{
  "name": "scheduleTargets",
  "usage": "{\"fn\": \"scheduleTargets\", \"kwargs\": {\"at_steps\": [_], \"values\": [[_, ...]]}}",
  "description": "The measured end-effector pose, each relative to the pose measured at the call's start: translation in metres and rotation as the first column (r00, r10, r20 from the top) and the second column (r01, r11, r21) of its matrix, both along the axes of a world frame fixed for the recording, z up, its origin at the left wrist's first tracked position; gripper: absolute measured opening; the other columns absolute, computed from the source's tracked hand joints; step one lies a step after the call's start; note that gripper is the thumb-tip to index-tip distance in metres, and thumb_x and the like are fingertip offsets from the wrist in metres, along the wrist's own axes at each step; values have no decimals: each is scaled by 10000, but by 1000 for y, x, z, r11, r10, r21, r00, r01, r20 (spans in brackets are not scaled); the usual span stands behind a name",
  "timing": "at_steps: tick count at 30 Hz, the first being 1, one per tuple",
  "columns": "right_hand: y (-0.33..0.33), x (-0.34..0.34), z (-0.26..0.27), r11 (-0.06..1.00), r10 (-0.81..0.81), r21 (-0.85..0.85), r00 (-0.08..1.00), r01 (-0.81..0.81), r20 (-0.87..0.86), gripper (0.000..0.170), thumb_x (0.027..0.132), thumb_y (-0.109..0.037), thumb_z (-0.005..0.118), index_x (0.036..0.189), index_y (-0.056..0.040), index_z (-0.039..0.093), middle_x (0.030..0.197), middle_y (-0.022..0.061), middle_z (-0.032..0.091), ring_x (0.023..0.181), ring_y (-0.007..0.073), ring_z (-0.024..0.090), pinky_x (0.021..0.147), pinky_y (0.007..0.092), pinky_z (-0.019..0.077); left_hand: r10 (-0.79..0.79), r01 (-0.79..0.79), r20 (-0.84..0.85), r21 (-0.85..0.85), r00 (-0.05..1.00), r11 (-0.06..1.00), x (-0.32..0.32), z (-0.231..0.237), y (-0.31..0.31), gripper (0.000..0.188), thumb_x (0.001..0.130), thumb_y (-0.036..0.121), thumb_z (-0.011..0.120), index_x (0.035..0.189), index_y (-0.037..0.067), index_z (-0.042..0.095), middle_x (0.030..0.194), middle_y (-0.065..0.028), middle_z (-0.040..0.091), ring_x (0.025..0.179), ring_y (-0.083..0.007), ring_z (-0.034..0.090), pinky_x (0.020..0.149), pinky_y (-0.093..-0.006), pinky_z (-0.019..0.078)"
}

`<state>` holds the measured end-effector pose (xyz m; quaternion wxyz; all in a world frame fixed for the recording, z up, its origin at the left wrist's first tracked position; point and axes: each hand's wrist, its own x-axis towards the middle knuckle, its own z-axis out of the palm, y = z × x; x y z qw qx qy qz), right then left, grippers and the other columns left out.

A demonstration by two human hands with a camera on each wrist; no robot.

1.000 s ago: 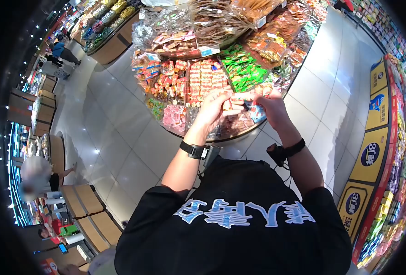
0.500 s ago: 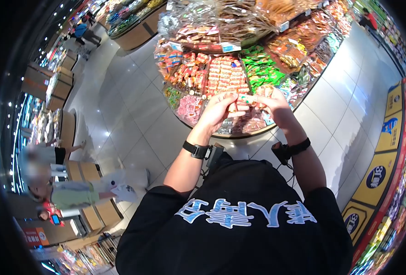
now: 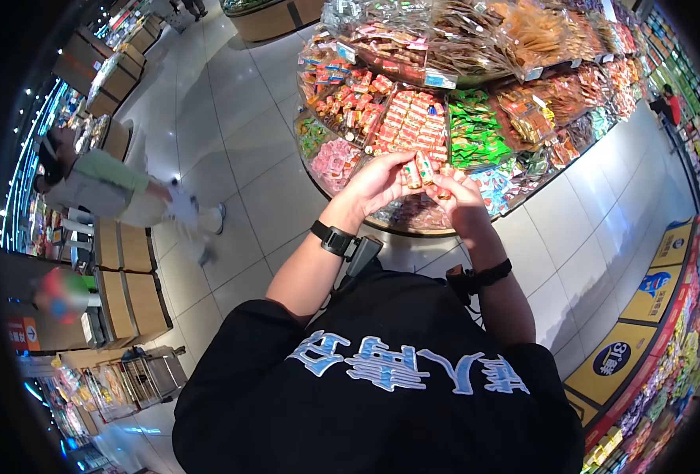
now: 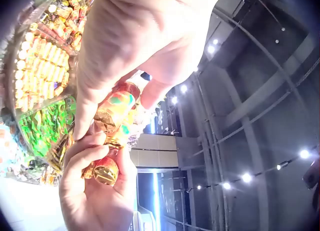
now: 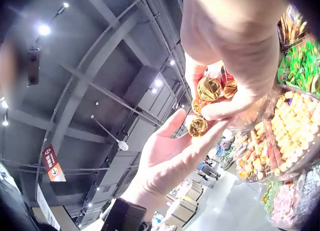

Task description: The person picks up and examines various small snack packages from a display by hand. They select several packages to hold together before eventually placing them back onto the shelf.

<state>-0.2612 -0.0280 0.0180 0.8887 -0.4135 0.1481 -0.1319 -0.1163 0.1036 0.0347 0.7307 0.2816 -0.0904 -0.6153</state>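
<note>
Several small red rolls with gold foil ends are held between the two hands, above the round candy display (image 3: 417, 118). The left hand (image 3: 376, 183) grips rolls (image 3: 412, 174) between thumb and fingers; in the left wrist view a roll (image 4: 116, 107) with a green mark lies under it. The right hand (image 3: 462, 199) pinches more rolls at their right side, with fingers curled. In the right wrist view, gold ends (image 5: 209, 89) show between the right hand's (image 5: 232, 56) thumb and fingers, and another gold end (image 5: 197, 126) rests at the left hand's (image 5: 170, 158) fingertips.
Green packets (image 3: 474, 130) and pink sweets (image 3: 335, 163) fill neighbouring compartments of the display. Shelves with yellow panels (image 3: 614, 359) stand at the right. A person in light green (image 3: 109, 175) is at the left, near wooden counters (image 3: 129, 288).
The view has turned, so the display sits further right. Both hands have drawn closer together, and the rolls now stand more upright between them. The person at the left has moved along the aisle.
</note>
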Motion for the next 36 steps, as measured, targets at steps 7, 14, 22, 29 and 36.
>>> {"fn": "scheduleTargets", "kwargs": {"at_steps": [7,14,22,29,36], "values": [[-4,-6,-3,995,-19,-97,995,10,-97,264,943,-159,584,1168,-22,595,1033,59,660,880,152,645,798,286,537,76,-107,211,137,974,985,-6,-4,-1,244,972,148,552,1125,-33,605,1098,-156,660,1016,-245,666,935,-402,553],[-11,-11,-6,999,-41,10,995,43,-86,348,983,-254,542,1235,-15,544,1022,114,667,879,184,658,805,288,544,60,-104,220,195,974,975,-1,-9,1,267,991,153,492,1141,-50,574,1072,-185,664,965,-275,682,901,-434,573],[-18,-10,1,993,15,-113,991,-30,-136,297,989,-225,527,1226,-47,552,985,49,659,859,131,645,745,248,524,-2,-5,56,135,998,991,0,-9,1,356,983,215,458,1223,-42,512,1130,-212,642,1039,-325,652,936,-494,536],[-10,3,5,971,-24,-238,989,-11,-146,177,992,-179,509,1097,-48,565,1040,82,676,812,117,644,718,255,515,-77,78,-17,76,997,994,7,-11,4,400,979,235,449,1261,-47,486,1152,-227,637,1061,-349,641,945,-500,522],[-20,27,-4,990,23,-136,986,-46,-167,228,946,-156,582,1110,3,578,894,64,663,734,116,625,648,231,473,-137,140,-31,110,990,984,45,-24,7,442,993,266,436,1306,-46,455,1196,-241,620,1069,-361,638,946,-502,519]]}}
